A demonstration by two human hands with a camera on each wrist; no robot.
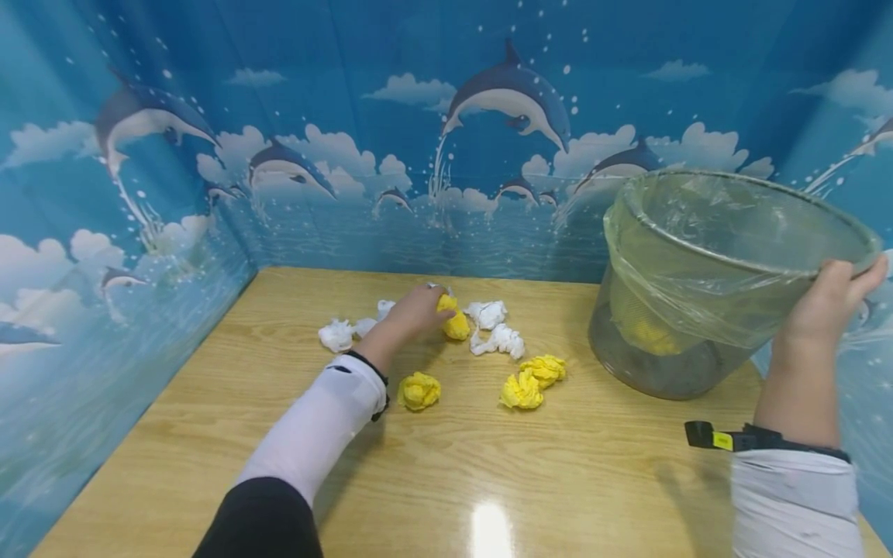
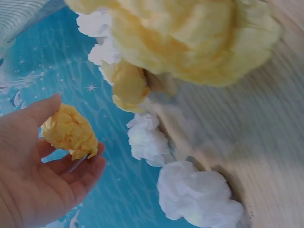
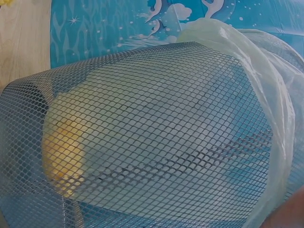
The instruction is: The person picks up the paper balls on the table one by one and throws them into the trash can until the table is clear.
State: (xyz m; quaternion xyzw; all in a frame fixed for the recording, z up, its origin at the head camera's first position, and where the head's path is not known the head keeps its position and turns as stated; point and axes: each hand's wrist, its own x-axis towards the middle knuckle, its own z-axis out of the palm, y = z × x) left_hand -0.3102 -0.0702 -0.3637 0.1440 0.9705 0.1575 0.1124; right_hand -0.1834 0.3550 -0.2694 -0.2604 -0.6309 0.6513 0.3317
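Note:
My left hand [image 1: 412, 314] reaches over the back of the table and holds a crumpled yellow paper ball [image 2: 70, 132] between thumb and fingers. Close to it another yellow paper ball [image 2: 129, 88] lies among white crumpled paper balls [image 2: 197, 194]. On the right, my right hand [image 1: 826, 306] grips the rim of a mesh wastebasket [image 1: 698, 271], thumb over the edge. A translucent greenish bag [image 3: 282, 118] lines the basket and folds over its rim. Through the mesh, something yellow [image 3: 66, 152] shows at the bottom of the bag.
Nearer on the wooden table [image 1: 418, 480] lies a single yellow paper ball [image 1: 419, 391]. Two more yellow balls [image 1: 532, 381] touch each other towards the basket. White paper balls [image 1: 498, 339] sit right of my left hand. A dolphin-print curtain [image 1: 391, 155] closes off the back and sides.

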